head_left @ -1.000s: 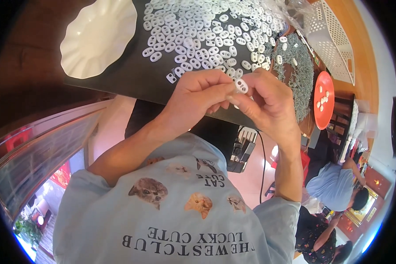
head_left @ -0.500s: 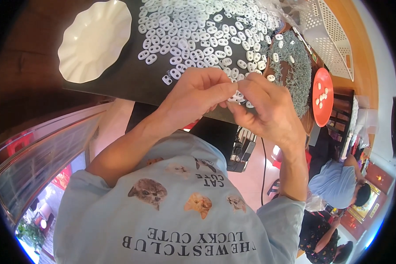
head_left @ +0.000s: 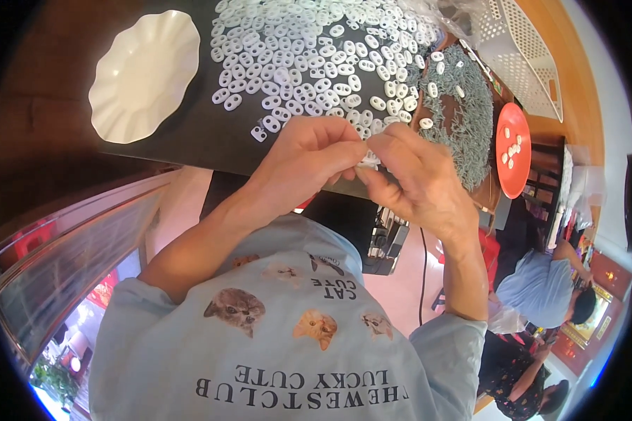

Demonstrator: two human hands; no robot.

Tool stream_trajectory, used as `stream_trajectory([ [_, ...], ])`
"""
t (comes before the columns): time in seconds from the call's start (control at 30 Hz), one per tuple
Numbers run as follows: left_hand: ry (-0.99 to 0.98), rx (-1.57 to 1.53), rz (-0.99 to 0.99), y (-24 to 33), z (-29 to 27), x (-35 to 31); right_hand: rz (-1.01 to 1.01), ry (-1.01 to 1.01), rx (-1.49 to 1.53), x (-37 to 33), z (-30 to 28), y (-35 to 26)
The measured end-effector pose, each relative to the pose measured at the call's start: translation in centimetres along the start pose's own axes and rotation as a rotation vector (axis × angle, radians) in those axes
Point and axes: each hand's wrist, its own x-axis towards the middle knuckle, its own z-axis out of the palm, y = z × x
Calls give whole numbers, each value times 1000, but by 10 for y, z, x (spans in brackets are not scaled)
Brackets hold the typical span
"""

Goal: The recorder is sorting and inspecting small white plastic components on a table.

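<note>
Both my hands meet over the near edge of the dark table, fingertips almost touching. My left hand is closed in a pinch, thumb stretched toward the other hand. My right hand is also closed, its thumb and forefinger bent round a small white oval two-hole piece. The fingers cover most of this piece, so its details are hidden. Just beyond the hands lie many loose white two-hole pieces, spread flat. One single white piece lies apart near my left wrist, with a small dark part at it.
A white scalloped dish stands at the left. On the right are a heap of small grey-green parts, a red plate with several white pieces, and a white perforated basket. Two people are at the lower right.
The view has shifted a little, and both hands sit slightly lower and further left in it. Their pinching pose is nearly the same.
</note>
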Motion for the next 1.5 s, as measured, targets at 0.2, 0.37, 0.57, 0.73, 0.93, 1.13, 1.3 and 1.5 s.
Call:
stream_trajectory([
  [0.2, -2, -36, -24, -2, 1, -1, 0, 16, 48, -4, 4, 2],
  [0.37, 12, -44, -29, -3, 2, -1, -1, 14, 19, -6, 4, 3],
  [0.57, 37, -98, -2, -6, 3, -1, 6, 42, -69, -5, 6, -4],
  [0.73, -3, -86, -9, -4, 6, -1, -33, 41, -164, -7, 14, 2],
  [0.93, 8, -50, -59, -5, 12, -7, 7, 33, -91, -9, 19, -4],
  [1.13, 17, -22, -48, 1, 15, -17, 16, 41, 158, -12, 23, -8],
  [1.3, -1, 54, -13, 4, 18, -15, 43, 30, 153, -15, 20, -9],
  [1.5, -36, 52, -17, 4, 20, -14, 13, 68, 157, -21, 24, -7],
])
